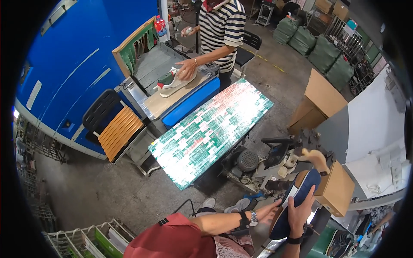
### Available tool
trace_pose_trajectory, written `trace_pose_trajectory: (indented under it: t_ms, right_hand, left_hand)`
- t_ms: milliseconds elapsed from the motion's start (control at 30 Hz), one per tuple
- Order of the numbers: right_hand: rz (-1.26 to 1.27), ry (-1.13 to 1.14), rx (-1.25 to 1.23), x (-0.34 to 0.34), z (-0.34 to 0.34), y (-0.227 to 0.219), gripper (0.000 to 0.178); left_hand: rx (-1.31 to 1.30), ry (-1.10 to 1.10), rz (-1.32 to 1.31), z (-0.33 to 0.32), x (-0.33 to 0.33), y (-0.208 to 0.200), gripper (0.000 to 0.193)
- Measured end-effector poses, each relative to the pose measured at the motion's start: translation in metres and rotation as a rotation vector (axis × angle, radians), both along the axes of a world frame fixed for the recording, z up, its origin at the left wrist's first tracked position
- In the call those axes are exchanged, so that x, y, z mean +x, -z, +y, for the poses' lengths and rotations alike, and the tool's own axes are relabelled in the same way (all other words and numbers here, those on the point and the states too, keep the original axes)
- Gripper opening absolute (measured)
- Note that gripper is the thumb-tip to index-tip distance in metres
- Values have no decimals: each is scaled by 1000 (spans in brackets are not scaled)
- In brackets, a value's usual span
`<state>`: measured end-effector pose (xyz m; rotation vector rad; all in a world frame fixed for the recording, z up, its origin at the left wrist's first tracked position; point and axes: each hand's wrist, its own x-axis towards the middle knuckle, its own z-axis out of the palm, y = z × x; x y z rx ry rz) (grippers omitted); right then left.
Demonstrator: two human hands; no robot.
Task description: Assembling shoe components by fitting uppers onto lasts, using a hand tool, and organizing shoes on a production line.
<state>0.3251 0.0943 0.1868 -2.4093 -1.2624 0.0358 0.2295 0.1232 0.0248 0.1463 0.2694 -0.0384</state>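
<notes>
A dark blue shoe (306,182) with a pale sole edge is held at the lower right, tilted beside a machine. My right hand (300,210), with a black band at the wrist, grips the shoe from its right side, thumb and fingers along it. My left hand (269,211), wearing a watch, touches the shoe's left edge; some of its fingertips are hidden there. Just beyond the toe a tan, foot-shaped form (317,160) sticks up.
A machine with a round motor (248,160) stands ahead, by a green-and-white patterned table (211,133). Across it, another person handles a white shoe (172,84) on a bench. Cardboard boxes (337,189) stand at right, a slatted chair (120,133) at left, a rack (81,241) lower left.
</notes>
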Motion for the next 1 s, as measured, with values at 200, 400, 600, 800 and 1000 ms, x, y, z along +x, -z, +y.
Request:
trace_pose_trajectory:
  t_ms: [200,400,600,800,1000]
  right_hand:
    - [-7,-19,20,-1,-9,2,100]
    - [-6,52,19,-14,-14,-8,98]
    - [20,104,-30,-18,-11,-5,103]
    - [-18,119,218,-18,-42,-5,101]
    - [115,156,206,-47,-80,-7,95]
  left_hand:
    - [-36,-289,-31,1,28,-47,80]
    - [26,-529,61,-16,54,15,48]
    - [218,-498,164,11,32,14,43]
    - [288,-451,-91,7,45,61,67]
    - [412,-290,-93,-8,-7,8,73]
